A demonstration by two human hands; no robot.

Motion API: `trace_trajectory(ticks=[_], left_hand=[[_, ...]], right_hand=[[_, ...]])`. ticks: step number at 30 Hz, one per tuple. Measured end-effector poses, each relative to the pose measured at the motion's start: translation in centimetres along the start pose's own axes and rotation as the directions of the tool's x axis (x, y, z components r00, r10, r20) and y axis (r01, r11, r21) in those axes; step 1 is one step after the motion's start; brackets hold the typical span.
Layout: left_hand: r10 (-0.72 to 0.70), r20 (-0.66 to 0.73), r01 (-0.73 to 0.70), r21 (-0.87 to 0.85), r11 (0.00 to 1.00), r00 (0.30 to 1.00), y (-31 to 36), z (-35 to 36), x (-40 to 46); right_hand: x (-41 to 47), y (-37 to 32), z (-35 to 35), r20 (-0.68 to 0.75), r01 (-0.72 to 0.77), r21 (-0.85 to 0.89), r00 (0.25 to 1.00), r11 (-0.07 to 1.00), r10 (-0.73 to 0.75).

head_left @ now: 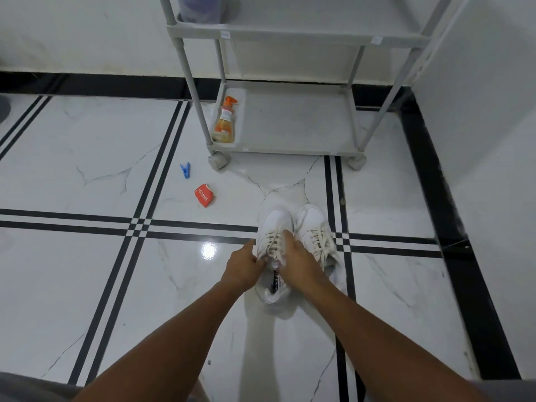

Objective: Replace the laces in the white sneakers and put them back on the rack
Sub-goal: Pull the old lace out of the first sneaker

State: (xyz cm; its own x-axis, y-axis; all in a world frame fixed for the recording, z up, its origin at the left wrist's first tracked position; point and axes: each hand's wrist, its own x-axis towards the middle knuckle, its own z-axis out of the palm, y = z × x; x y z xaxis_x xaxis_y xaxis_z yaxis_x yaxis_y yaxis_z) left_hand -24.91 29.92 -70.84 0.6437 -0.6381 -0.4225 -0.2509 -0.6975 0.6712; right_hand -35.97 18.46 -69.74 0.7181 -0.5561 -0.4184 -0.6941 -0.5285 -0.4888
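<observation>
Two white sneakers stand side by side on the tiled floor, toes pointing away from me. The left sneaker (274, 224) has cream laces (272, 242) threaded through it. My left hand (242, 268) grips its left side near the top of the lacing. My right hand (298, 264) lies over its right side, fingers curled onto the laces. The right sneaker (314, 227) stands untouched, laced in cream as well. The grey rack (293, 117) stands just beyond the shoes on small wheels.
An orange spray bottle (224, 123) stands on the rack's bottom shelf at its left. A blue clothes peg (184, 170) and a red sachet (204, 195) lie on the floor to the left. A white wall closes the right side.
</observation>
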Motion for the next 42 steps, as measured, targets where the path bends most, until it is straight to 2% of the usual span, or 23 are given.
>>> trace_trajectory(ticks=[4,7,9,11,13,15,18,20,21,22,23,25,26,27,28,30,33,37,38,39,40,41,42], left_hand=[[-0.034,-0.028,0.033,-0.052,0.998,0.999,-1.4,-0.6,0.7],[-0.066,-0.012,0.065,-0.075,0.995,0.998,-1.3,-0.9,1.0],[0.125,-0.068,-0.103,0.258,0.961,0.990,-0.5,-0.5,1.4],[0.402,-0.057,-0.276,0.639,0.718,0.914,0.5,0.5,1.1],[0.512,-0.009,-0.333,0.750,0.572,0.859,1.4,1.3,1.2],[0.522,0.009,-0.352,0.749,0.562,0.853,1.4,1.9,1.5],[0.500,0.041,-0.367,0.731,0.576,0.865,1.5,2.2,1.6],[0.439,0.026,-0.346,0.660,0.667,0.898,1.7,2.5,1.4],[0.373,-0.060,-0.283,0.544,0.790,0.926,1.7,2.5,1.4],[0.240,-0.178,-0.171,0.332,0.928,0.955,1.7,2.2,1.6],[0.036,-0.293,-0.022,0.051,0.998,0.955,1.5,1.7,1.9],[-0.347,-0.370,0.201,-0.379,0.903,0.862,0.5,0.7,2.1],[-0.428,-0.379,0.236,-0.457,0.857,0.820,0.2,0.5,1.8],[-0.402,-0.385,0.222,-0.432,0.874,0.831,0.2,0.4,1.4],[-0.273,-0.378,0.140,-0.342,0.929,0.885,0.4,0.4,1.0],[0.085,-0.214,-0.098,-0.048,0.994,0.973,1.1,0.5,0.1],[0.360,-0.002,-0.332,0.385,0.861,0.933,1.1,0.9,0.4],[0.411,0.138,-0.403,0.612,0.680,0.901,0.2,1.8,1.6],[0.399,0.154,-0.401,0.628,0.667,0.904,0.1,2.1,1.8],[0.365,0.096,-0.350,0.582,0.735,0.926,0.2,2.2,1.8],[0.284,-0.045,-0.237,0.434,0.869,0.958,0.4,2.2,1.7],[0.135,-0.219,-0.096,0.182,0.979,0.966,1.1,1.8,1.3],[-0.088,-0.325,0.048,-0.128,0.991,0.942,1.4,1.4,1.2]], right_hand=[[-0.2,1.2,-0.4,-0.109,-0.143,0.312,0.977,0.939,0.185],[-0.5,0.8,-0.8,-0.132,-0.172,0.317,0.966,0.933,0.223],[-0.6,0.4,-0.5,-0.132,-0.145,0.308,0.972,0.940,0.194],[-0.6,0.2,-0.1,-0.126,-0.118,0.290,0.979,0.950,0.160],[-0.4,0.3,0.0,-0.144,-0.113,0.259,0.977,0.959,0.155],[-0.2,0.4,0.0,-0.162,-0.104,0.220,0.977,0.970,0.141],[0.0,0.2,-0.1,-0.141,-0.114,0.198,0.980,0.973,0.144],[0.0,0.1,-0.1,-0.137,-0.112,0.198,0.981,0.974,0.140],[0.0,0.2,-0.2,-0.141,-0.107,0.195,0.981,0.975,0.135],[-0.1,0.3,-0.3,-0.143,-0.105,0.190,0.981,0.976,0.134],[-0.1,0.4,-0.4,-0.133,-0.112,0.184,0.982,0.976,0.137],[-0.3,0.5,-0.7,-0.107,-0.131,0.189,0.982,0.973,0.154],[-0.3,0.5,-0.8,-0.102,-0.130,0.181,0.983,0.975,0.150],[-0.4,0.4,-0.9,-0.101,-0.122,0.159,0.985,0.980,0.139],[-0.5,0.4,-0.9,-0.105,-0.115,0.140,0.986,0.983,0.130],[-0.4,0.3,-0.9,-0.111,-0.114,0.129,0.985,0.985,0.129],[-0.4,0.0,-1.0,-0.099,-0.130,0.127,0.985,0.983,0.143],[-0.4,-0.4,-0.9,-0.094,-0.139,0.114,0.984,0.984,0.150],[-0.4,-0.3,-0.7,-0.095,-0.138,0.108,0.984,0.985,0.149],[-0.4,-0.3,-0.7,-0.096,-0.137,0.101,0.985,0.985,0.147],[-0.4,-0.2,-0.7,-0.098,-0.131,0.099,0.985,0.986,0.141],[-0.4,-0.1,-0.8,-0.099,-0.126,0.098,0.986,0.987,0.135],[-0.3,0.0,-0.8,-0.099,-0.121,0.101,0.986,0.988,0.131]])
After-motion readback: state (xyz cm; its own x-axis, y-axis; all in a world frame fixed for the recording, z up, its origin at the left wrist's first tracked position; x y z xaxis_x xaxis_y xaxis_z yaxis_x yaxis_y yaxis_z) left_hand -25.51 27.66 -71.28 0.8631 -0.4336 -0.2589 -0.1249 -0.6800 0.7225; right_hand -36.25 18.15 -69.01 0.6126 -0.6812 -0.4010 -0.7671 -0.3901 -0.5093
